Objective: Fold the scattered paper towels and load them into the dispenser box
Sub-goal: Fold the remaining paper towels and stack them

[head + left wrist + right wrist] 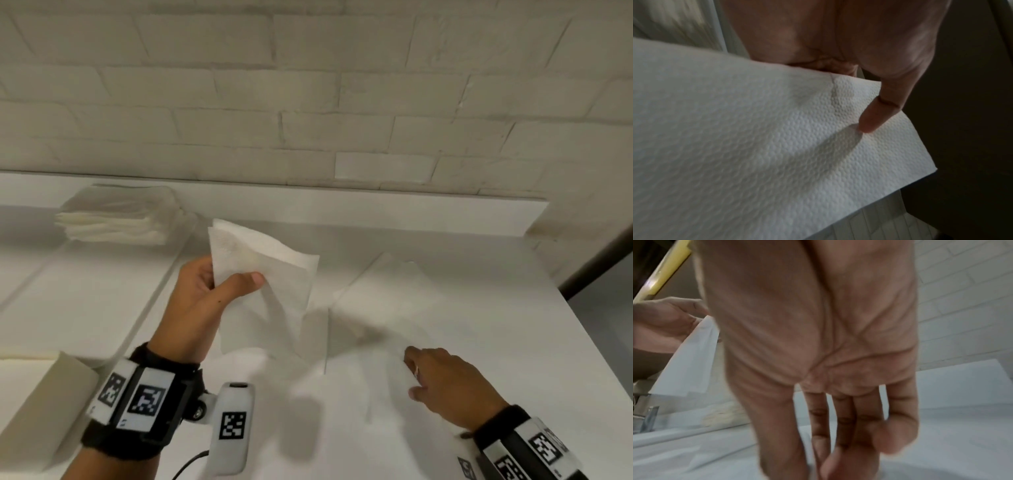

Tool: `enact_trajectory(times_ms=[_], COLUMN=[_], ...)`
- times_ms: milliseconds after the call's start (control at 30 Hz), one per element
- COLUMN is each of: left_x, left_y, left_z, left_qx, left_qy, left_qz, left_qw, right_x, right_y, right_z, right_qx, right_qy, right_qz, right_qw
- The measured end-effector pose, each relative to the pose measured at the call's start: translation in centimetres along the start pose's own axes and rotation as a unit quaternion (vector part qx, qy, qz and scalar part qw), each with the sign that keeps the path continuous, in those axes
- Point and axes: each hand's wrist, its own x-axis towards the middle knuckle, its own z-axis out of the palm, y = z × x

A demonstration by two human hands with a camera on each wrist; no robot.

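Observation:
My left hand (233, 279) holds a folded white paper towel (270, 274) up above the table, with the thumb (869, 123) pressed on its front and the fingers behind it. The same towel (756, 146) fills the left wrist view. Several loose paper towels (380, 308) lie flat and overlapping on the white table (513, 342). My right hand (414, 377) reaches down onto their near edge, its fingers (840, 426) mostly straight and their tips touching the sheet. A beige box (44, 407) stands at the lower left.
A stack of folded towels (116, 219) sits at the back left on a white tray (85, 301). A brick wall (308, 102) runs behind a low ledge (411, 209). The table's right edge (582, 342) drops off to a darker floor.

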Motion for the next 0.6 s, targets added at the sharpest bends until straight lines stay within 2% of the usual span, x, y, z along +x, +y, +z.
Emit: enact_trajectory(times_ms=[100,167,233,333,433,500,600], left_x=[-0.2,-0.4,-0.8,-1.3,-1.4,-1.6,-1.7], left_y=[-1.1,-1.8,-2.5,-3.0,-2.9,-2.7,-2.7], left_z=[1.6,2.6,3.6,4.8,5.5,5.8,6.1], left_qx=[-0.016,-0.018,-0.024,-0.020,-0.016,-0.008,0.017], left_qy=[-0.030,-0.062,-0.109,-0.167,-0.187,-0.190,-0.186], left_qz=[-0.029,-0.055,-0.085,-0.098,-0.102,-0.102,-0.099], left_qw=[0.999,0.996,0.990,0.981,0.977,0.976,0.977], right_x=[0.1,-0.1,-0.4,-1.1,-1.2,-1.4,-2.2], right_y=[0.4,0.6,0.4,-0.4,-1.4,-1.8,-2.8], right_z=[-0.4,-1.6,-3.4,-6.2,-7.5,-7.8,-8.4], right_qx=[0.034,0.114,0.202,0.224,0.250,0.275,0.314], right_qy=[0.012,0.029,0.086,0.172,0.213,0.242,0.239], right_qz=[0.009,-0.010,-0.053,-0.122,-0.149,-0.143,-0.156], right_qw=[0.999,0.993,0.974,0.952,0.933,0.919,0.905])
